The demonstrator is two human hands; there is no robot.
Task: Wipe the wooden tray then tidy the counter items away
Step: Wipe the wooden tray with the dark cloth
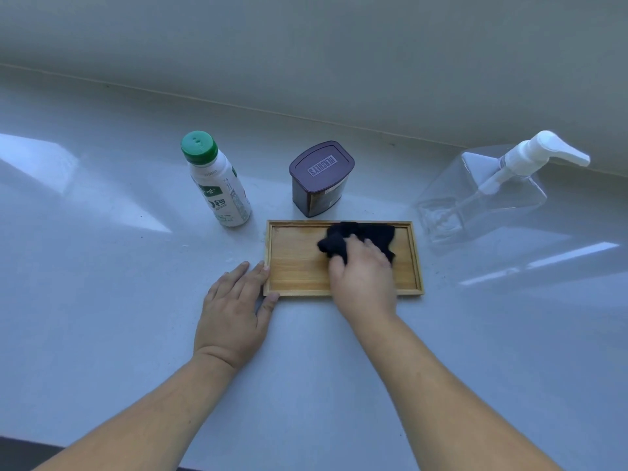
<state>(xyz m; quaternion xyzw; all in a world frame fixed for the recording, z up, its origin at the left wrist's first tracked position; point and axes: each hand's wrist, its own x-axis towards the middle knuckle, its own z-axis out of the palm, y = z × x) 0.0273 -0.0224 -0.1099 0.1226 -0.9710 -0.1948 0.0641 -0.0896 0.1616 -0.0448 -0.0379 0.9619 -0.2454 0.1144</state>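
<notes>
A shallow rectangular wooden tray (pixel 299 266) lies flat on the pale counter, in the middle of the view. A crumpled black cloth (pixel 370 234) rests on its right half, pressed down by my right hand (pixel 362 277), whose fingers lie over the cloth. My left hand (pixel 234 307) lies flat on the counter, fingers spread, with fingertips and thumb against the tray's left edge. Behind the tray stand a white bottle with a green cap (pixel 217 185) and a dark brown lidded tub (pixel 319 178).
A clear square pump bottle with a white dispenser head (pixel 489 192) stands at the right, close to the wall. The wall (pixel 339 56) runs along the counter's back. The counter's dark front edge (pixel 20 450) shows at the bottom left.
</notes>
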